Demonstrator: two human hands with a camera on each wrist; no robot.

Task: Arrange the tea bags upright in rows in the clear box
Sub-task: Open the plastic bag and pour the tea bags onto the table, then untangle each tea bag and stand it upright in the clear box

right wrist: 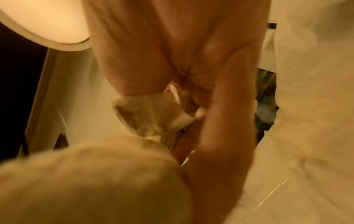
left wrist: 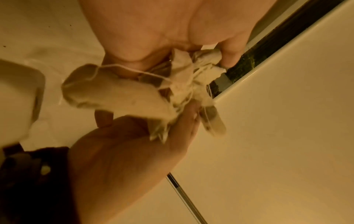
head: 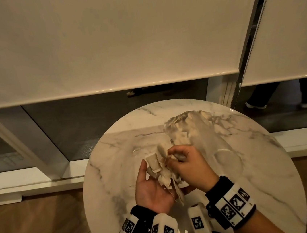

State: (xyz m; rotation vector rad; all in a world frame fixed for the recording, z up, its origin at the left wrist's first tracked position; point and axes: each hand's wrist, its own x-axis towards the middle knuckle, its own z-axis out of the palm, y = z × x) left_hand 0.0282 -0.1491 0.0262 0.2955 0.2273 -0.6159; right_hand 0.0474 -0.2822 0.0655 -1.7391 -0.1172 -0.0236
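Left hand (head: 153,190) is lying palm up over the round marble worktop (head: 117,177), cradling a tangled bunch of tea bags (head: 162,170) — fingers loosely curled round them. Right hand (head: 188,167) is pinching at the top of the bunch, fingers clenched on bags and strings (strings knotted together). A crumpled clear plastic bag (head: 203,130) is lying just behind — clear box not discernible.
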